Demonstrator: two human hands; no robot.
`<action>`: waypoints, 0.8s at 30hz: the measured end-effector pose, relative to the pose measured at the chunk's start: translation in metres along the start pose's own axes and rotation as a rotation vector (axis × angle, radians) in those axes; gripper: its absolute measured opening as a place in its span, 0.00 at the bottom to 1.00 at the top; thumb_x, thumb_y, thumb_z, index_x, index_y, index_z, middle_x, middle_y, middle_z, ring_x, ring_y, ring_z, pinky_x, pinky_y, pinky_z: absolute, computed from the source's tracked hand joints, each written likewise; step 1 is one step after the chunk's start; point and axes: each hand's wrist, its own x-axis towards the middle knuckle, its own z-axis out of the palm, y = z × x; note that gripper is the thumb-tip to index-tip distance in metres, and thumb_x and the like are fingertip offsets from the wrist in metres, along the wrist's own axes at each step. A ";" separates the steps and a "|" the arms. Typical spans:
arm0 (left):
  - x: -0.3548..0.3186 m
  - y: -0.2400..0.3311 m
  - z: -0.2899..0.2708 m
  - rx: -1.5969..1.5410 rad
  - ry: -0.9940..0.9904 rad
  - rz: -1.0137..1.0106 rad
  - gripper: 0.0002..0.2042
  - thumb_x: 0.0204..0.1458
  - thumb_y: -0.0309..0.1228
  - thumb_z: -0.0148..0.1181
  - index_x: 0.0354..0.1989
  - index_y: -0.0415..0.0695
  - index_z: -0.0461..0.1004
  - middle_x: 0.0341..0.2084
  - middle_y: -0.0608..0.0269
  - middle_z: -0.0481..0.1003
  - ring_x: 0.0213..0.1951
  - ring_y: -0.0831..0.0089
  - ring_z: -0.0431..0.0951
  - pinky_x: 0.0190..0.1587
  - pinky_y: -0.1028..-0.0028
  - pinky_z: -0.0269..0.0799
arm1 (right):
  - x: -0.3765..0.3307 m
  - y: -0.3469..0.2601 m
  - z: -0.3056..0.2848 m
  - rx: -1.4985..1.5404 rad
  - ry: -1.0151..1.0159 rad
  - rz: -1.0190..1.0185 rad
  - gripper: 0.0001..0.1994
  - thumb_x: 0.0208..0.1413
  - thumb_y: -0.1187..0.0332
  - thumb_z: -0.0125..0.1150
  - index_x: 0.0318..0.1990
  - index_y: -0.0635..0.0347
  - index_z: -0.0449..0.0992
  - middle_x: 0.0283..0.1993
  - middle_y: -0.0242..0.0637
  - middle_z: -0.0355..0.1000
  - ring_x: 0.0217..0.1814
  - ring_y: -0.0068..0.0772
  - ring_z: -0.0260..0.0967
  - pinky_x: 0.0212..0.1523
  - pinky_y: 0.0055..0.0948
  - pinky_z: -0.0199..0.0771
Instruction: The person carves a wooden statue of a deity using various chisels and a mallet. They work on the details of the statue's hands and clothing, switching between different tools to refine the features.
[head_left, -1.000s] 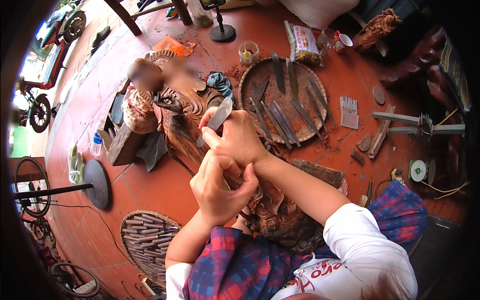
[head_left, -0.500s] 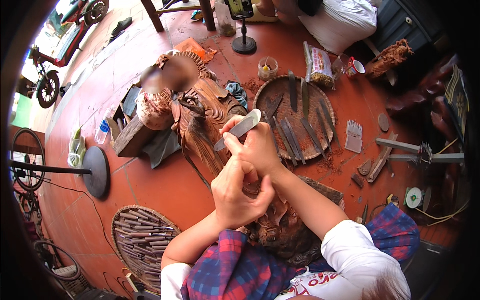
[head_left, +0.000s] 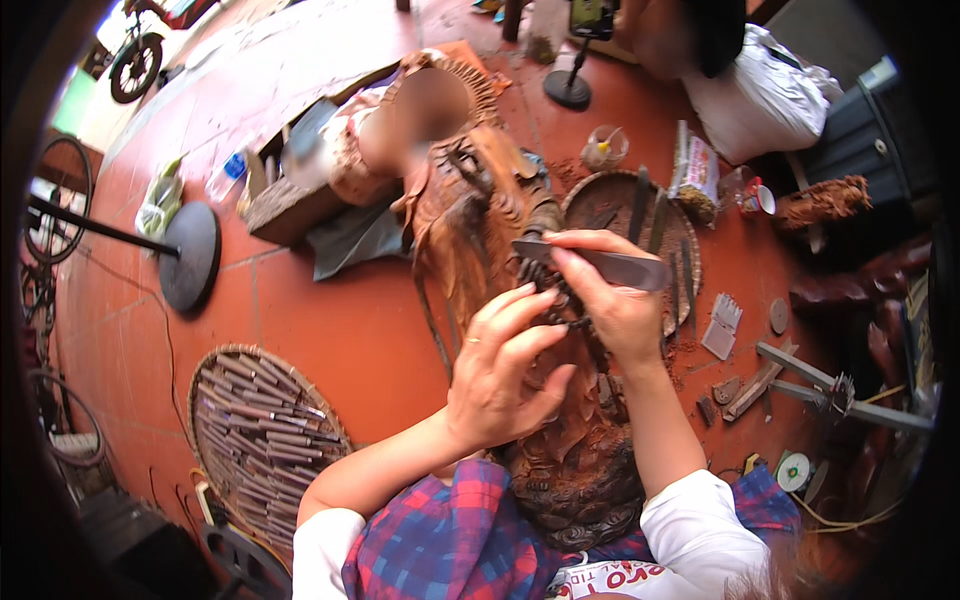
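Note:
A carved brown wooden statue (head_left: 465, 240) lies in front of me, its head away from me and its carved base near my lap. In my right hand (head_left: 628, 315) is a flat grey file (head_left: 632, 270), pinched between thumb and fingers. The file's left end meets the dark carved detail on the statue's right side; whether it presses there I cannot tell. My left hand (head_left: 505, 375) hovers over or rests lightly on the statue's middle, fingers apart and nothing in them. Beyond my right hand, a round woven tray (head_left: 617, 190) with several more files is partly covered.
At left, a round basket (head_left: 228, 356) holds several slim-handled carving tools. A black round stand base (head_left: 190, 257) is farther up. A wooden block (head_left: 300, 208) sits by the statue's head. A phone stand (head_left: 568, 90), a white sack (head_left: 765, 105) and metal bars (head_left: 850, 398) lie right.
My right hand has brought the file down onto the statue and turned it more level. My left hand has parted from the right wrist and opened. The view has shifted.

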 end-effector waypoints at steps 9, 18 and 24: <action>-0.010 -0.008 0.005 -0.227 -0.181 -0.076 0.44 0.48 0.42 0.71 0.73 0.51 0.52 0.74 0.42 0.41 0.72 0.31 0.40 0.69 0.45 0.51 | -0.006 0.003 0.013 -0.044 -0.033 0.068 0.08 0.54 0.80 0.63 0.41 0.68 0.82 0.39 0.40 0.81 0.42 0.22 0.77 0.43 0.23 0.77; -0.007 -0.010 0.011 -0.215 -0.190 -0.078 0.43 0.49 0.43 0.70 0.72 0.47 0.54 0.74 0.44 0.40 0.72 0.32 0.38 0.70 0.46 0.50 | 0.000 0.006 0.012 -0.110 -0.114 0.117 0.06 0.54 0.79 0.63 0.38 0.68 0.83 0.34 0.40 0.81 0.40 0.24 0.78 0.44 0.25 0.77; -0.004 -0.009 0.007 -0.293 -0.174 -0.088 0.44 0.49 0.42 0.70 0.73 0.48 0.52 0.75 0.44 0.38 0.73 0.33 0.37 0.70 0.48 0.50 | 0.004 0.007 0.012 -0.268 -0.182 -0.098 0.06 0.54 0.79 0.63 0.39 0.68 0.82 0.35 0.38 0.78 0.37 0.22 0.75 0.40 0.23 0.75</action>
